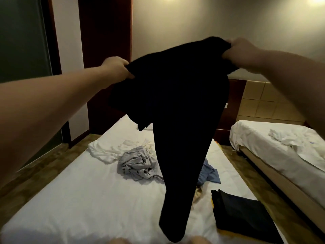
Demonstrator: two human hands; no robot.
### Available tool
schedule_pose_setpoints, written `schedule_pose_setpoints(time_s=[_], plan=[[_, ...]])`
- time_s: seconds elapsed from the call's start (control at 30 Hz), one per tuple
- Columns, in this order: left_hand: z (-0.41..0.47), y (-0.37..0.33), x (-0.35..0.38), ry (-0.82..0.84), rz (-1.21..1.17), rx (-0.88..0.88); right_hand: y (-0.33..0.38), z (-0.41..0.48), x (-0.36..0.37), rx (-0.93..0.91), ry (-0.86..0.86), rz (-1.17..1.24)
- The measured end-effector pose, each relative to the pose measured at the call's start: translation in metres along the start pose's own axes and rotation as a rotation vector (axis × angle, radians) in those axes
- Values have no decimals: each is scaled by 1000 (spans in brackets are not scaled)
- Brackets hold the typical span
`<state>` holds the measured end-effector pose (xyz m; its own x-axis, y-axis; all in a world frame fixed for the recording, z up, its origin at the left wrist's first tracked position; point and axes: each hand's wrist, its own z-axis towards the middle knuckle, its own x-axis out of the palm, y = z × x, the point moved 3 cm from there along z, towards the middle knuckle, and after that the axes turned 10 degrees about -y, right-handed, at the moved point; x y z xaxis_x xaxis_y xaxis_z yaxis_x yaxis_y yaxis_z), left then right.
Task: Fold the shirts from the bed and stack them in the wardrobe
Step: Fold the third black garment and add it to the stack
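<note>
both hands are raised in front of the person, holding a black shirt [175, 103] up in the air above the bed [79, 199]. the left hand [117, 66] grips one upper edge of the cloth with its fingers curled round it, and the right hand [241, 50], held a little higher, has a bunch of the other upper edge gathered in its closed fingers. the black shirt hangs between them, wide at the top and narrowing to a long twisted tail whose end reaches the near edge of the bed. on the white sheet behind it lie three loose, unfolded pieces: a crumpled grey shirt [137, 164] in the middle, a white shirt [105, 150] just beyond it to the left and touching it, and a blue shirt [209, 173] partly hidden behind the hanging cloth on the right. nearer, at the right edge of the bed, a dark folded garment [242, 217] lies flat, with a yellow edge showing under it. a second bed [281, 161] stands to the right with a crumpled white cloth [284, 140] on it. a dark wooden panel [105, 50] stands against the far wall.
</note>
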<state>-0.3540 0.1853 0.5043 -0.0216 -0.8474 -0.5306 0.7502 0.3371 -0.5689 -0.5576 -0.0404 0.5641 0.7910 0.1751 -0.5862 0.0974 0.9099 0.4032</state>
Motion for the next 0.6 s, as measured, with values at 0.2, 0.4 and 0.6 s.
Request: schedule_pose_setpoints(time_s=[0.2,0.4,0.6], plan=[[-4,-3,0,22,11,-7,-2,-16,-9,2,131,-41],[-6,-2,-24,413,-315,-211,11,-29,-28,38,241,30],[-1,14,-6,354,-377,-292,-4,-18,-2,32,100,27]])
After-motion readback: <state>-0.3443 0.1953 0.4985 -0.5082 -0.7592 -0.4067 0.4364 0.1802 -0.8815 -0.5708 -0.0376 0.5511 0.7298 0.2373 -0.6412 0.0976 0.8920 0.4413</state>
